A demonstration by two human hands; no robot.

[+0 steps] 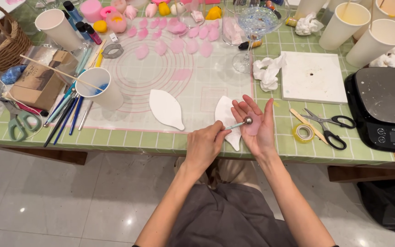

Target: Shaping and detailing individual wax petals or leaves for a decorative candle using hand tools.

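Left hand [205,145] is pinched shut around the handle of a ball-tipped modelling tool [239,123], and the metal ball at its end sits right on a thin pink petal piece [253,124]. That petal lies flat in the palm of the right hand [253,126], which is spread open, palm up, fingers fanned and only cradling the piece, not clamping it. Both hands hover over the near edge of the table, above a white leaf-shaped cutout [229,120] that the right hand partly covers.

Just to the left lies a second white leaf-shaped cutout [166,109], flat on the translucent mat with pink rings [193,87]. Along the far side of the mat, a scatter of finished pink petals [179,39] sits in rows. Left of the mat, a white paper cup [99,87] stands with a wooden stick leaning in it, and beside it a bundle of pens and brushes [67,112]; green-handled scissors [22,126] lie at the table's edge.

To the right of the hands: a roll of clear tape [303,133], black-handled scissors [330,126], a white square board [313,77] and a black kitchen scale [385,107]. A crumpled tissue [267,71] rests near a stemmed glass [252,32]. The green tiled table [129,139] carries it all.
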